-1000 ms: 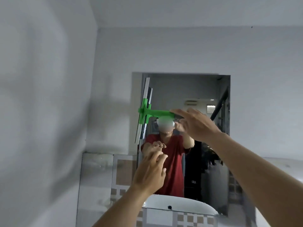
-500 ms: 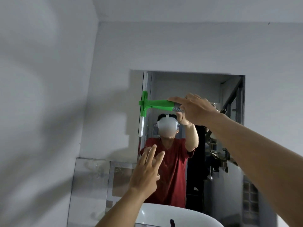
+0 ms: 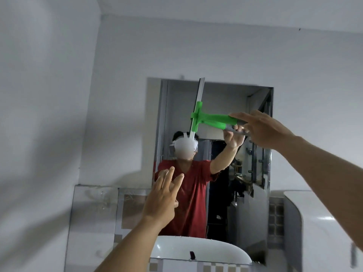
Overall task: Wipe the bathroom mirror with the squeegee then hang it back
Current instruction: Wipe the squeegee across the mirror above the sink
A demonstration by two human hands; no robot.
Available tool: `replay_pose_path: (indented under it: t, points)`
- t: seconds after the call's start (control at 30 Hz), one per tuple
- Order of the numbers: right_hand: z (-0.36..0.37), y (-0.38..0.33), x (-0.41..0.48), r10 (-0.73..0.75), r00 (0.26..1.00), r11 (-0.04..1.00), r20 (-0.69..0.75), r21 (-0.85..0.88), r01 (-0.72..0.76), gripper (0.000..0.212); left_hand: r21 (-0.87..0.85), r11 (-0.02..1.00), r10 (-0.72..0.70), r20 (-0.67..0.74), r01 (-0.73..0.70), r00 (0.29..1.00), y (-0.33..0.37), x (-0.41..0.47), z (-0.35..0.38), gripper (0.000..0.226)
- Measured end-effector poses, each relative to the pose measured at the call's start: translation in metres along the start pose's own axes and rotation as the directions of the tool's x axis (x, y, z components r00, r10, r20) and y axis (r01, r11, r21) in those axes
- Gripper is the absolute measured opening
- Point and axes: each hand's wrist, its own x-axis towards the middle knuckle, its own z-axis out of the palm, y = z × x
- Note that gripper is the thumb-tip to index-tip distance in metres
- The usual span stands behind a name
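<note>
A rectangular mirror (image 3: 220, 95) hangs on the white wall ahead. My right hand (image 3: 261, 130) grips the grey end of a green squeegee (image 3: 214, 120), whose pale blade stands nearly upright and slightly tilted against the upper middle of the glass. My left hand (image 3: 163, 197) hovers in front of the mirror's lower left part, fingers spread, holding nothing. The glass reflects a person in a red shirt with a raised arm.
A white basin (image 3: 196, 250) shows at the mirror's lower edge. Patterned tiles (image 3: 133, 205) run along the wall under the mirror. A white curved fixture (image 3: 324, 222) stands at the right. The left wall (image 3: 39, 114) is close.
The squeegee has swept from the mirror's left edge toward its middle, with the blade now tilted. My left hand has opened its fingers. The view has shifted left and up.
</note>
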Motion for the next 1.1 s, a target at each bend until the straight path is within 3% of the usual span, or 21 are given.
replay_pose_path:
  t: [0.3, 0.5, 0.63, 0.8, 0.97, 1.1]
  points:
    - [0.002, 0.019, -0.053, 0.275, 0.961, 0.953, -0.034, 0.143, -0.268, 0.059, 0.012, 1.0, 0.011, -0.037, -0.011, 0.999, 0.001, 0.001, 0.002, 0.095]
    - [0.034, 0.007, -0.081, 0.425, 0.904, 0.854, -0.046, 0.35, -0.384, 0.063, -0.029, 1.0, 0.005, -0.05, -0.006, 0.999, 0.0, 0.003, 0.0, 0.096]
    - [0.063, -0.018, -0.105, 0.561, 0.827, 0.73, -0.025, 0.487, -0.48, 0.07, 0.032, 0.998, 0.053, -0.075, -0.051, 0.996, -0.005, 0.004, -0.001, 0.089]
    - [0.09, -0.058, -0.129, 0.596, 0.803, 0.676, 0.015, 0.53, -0.512, 0.075, 0.151, 0.985, 0.096, -0.054, -0.087, 0.994, -0.006, 0.003, 0.002, 0.076]
    - [0.106, -0.096, -0.128, 0.595, 0.794, 0.59, 0.128, 0.601, -0.539, 0.09, 0.052, 0.996, 0.078, -0.075, -0.074, 0.994, -0.002, -0.022, 0.003, 0.076]
    - [0.118, -0.135, -0.123, 0.64, 0.745, 0.416, 0.189, 0.73, -0.542, 0.091, 0.027, 0.999, 0.047, -0.031, -0.046, 0.998, -0.008, -0.036, 0.012, 0.085]
